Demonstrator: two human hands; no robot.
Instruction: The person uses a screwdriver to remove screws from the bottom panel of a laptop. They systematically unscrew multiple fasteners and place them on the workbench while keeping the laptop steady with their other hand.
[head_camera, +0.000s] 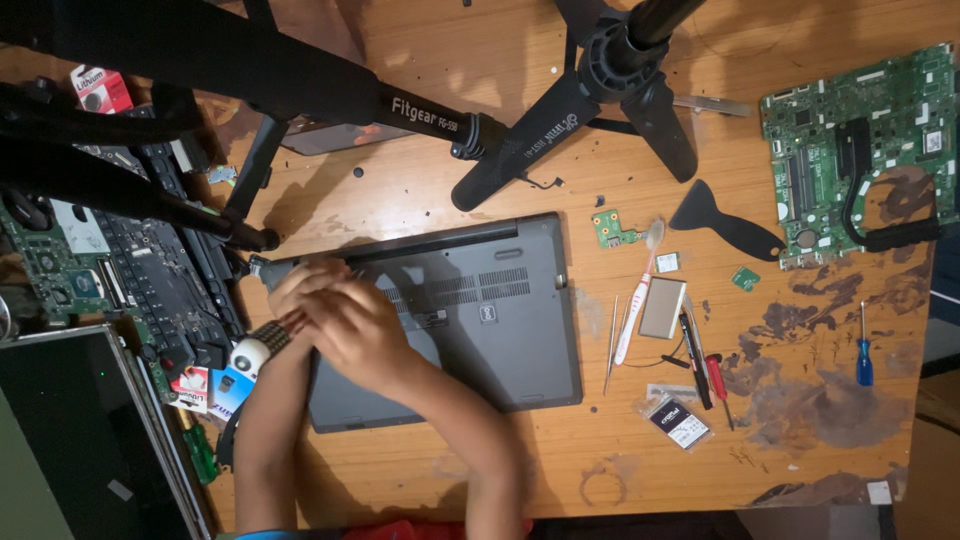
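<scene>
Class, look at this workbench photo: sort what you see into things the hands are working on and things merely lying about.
In use:
- left hand and right hand, together at the laptop's left edge
- grey laptop, lying underside up

Lying about:
- green motherboard
- black plastic scraper
- toothbrush
- tweezers
- red screwdriver
- blue screwdriver
- tripod

A red and white battery card (100, 88) lies at the bench's far left corner. Two small packs sit just left of the wrist: one red and white (190, 388), one blue (232, 386), touching each other. A clear bag (678, 420) with a black, white-lettered label lies right of the grey laptop, near the bench's front. A dark, unlit screen panel (75, 430) fills the lower left corner.
</scene>
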